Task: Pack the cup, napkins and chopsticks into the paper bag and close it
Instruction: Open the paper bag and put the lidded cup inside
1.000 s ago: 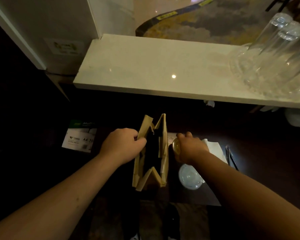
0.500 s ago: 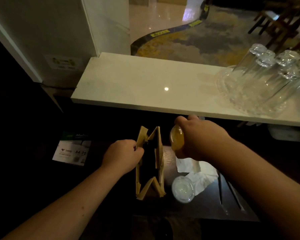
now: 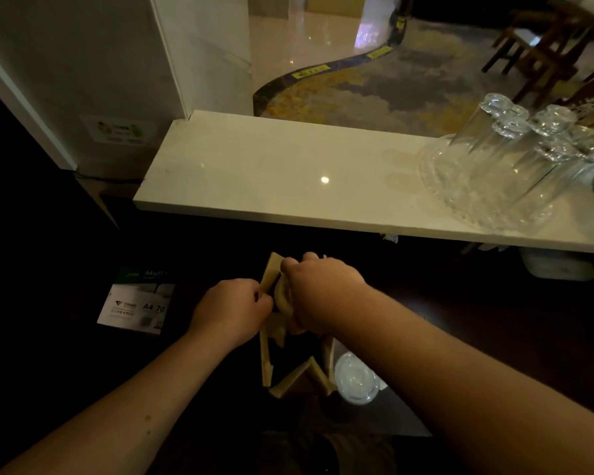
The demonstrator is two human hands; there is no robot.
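A brown paper bag (image 3: 266, 359) stands open on the dark counter. My left hand (image 3: 230, 311) pinches the bag's left rim and holds it apart. My right hand (image 3: 318, 294) grips a cup (image 3: 282, 296) of amber drink, tilted, right over the bag's mouth, with the cup's lower end dipping between the rims. A clear plastic lid (image 3: 355, 378) lies flat just right of the bag. My right forearm hides the napkins and chopsticks.
A pale stone shelf (image 3: 271, 180) juts over the counter behind the bag. Several upturned glasses (image 3: 501, 159) on a glass tray sit at its right end. A pack of A4 paper (image 3: 136, 303) lies to the left. A white box (image 3: 556, 267) sits under the shelf at right.
My right hand lifted the cup from beside the bag, raised it, then swung it left over the bag's mouth. The left hand kept its hold on the rim.
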